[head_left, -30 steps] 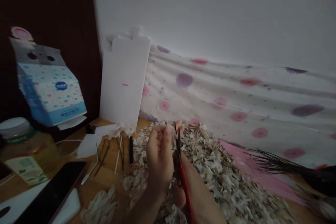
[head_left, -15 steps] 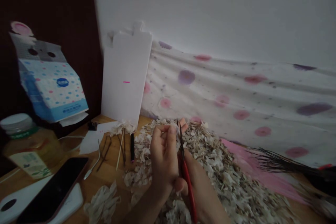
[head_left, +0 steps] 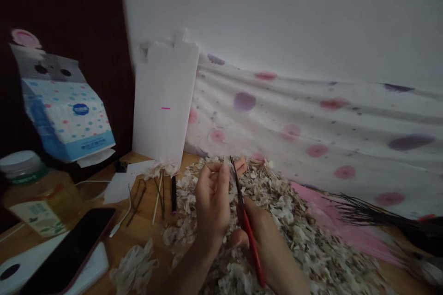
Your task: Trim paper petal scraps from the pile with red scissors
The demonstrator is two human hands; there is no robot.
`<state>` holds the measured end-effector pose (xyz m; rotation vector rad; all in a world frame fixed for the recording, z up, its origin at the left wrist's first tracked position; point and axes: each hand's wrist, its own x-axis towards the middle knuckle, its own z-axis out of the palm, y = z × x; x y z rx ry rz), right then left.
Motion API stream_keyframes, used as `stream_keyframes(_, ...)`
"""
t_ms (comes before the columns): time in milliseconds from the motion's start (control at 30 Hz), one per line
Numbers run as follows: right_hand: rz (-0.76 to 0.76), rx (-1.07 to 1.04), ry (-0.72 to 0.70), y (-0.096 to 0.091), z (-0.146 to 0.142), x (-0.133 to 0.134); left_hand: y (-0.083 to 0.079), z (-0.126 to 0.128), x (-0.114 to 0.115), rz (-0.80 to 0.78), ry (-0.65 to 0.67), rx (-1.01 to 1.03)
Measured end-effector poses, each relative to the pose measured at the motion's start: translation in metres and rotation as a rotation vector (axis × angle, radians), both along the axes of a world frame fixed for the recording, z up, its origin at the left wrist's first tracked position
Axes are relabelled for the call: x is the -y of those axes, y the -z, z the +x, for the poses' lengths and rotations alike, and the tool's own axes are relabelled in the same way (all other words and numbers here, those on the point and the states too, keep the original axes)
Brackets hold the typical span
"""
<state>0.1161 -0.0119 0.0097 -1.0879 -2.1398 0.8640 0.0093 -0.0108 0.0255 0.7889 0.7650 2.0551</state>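
**Wooden desk [head_left: 148, 228] against white wall [head_left: 294, 18]: bench obs.**

Polka-dot cloth [head_left: 277, 113] hangs along wall behind back edge of desk. White board [head_left: 162, 101] w/ 1 pink dash leans upright at back edge, left of cloth. Back-left corner: tissue pack [head_left: 65, 122] propped on dark panel [head_left: 65, 9], jar w/ white lid [head_left: 38, 198] just in front. Front-left corner: black phone [head_left: 67, 251] lying on white pad [head_left: 97, 265]. Crumpled pale scraps [head_left: 134, 267] near front edge. Black pen [head_left: 173, 193] and thin dark sticks [head_left: 138, 200] lie between jar and heap. Pink sheet [head_left: 339, 226] and black bristly fibres [head_left: 370, 212] at right.

Heap of pale flakes [head_left: 294, 239] fills desk centre, under both hands. L hand [head_left: 212, 203] raised above heap, fingers [head_left: 211, 170] curled together; any item held is too small to tell. R hand [head_left: 270, 249] just beside it, fingers [head_left: 251, 214] closed around red-handled scissors [head_left: 247, 226], blade tips up next to L fingers. Blades nearly together, gap unclear.
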Motion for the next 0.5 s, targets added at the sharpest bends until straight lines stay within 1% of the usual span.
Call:
stream_keyframes(200, -0.031, 0.081, 0.042, -0.0035, -0.0008, 0.0011, 0.0022, -0.0034, -0.0008, -0.023, -0.004, -0.011)
stream_keyframes(300, -0.042, 0.051, 0.031, -0.004, 0.0014, 0.0009, 0.0043, -0.0058, -0.0027, -0.044, -0.016, -0.015)
stream_keyframes(400, -0.04, -0.082, 0.025, -0.0024, 0.0047, -0.0004, 0.0044, -0.0066, -0.0026, -0.058, -0.017, -0.023)
stream_keyframes(500, -0.004, -0.305, 0.117, -0.0008, 0.0067, -0.0025, 0.0038, -0.004, 0.0001, -0.073, 0.0, -0.058)
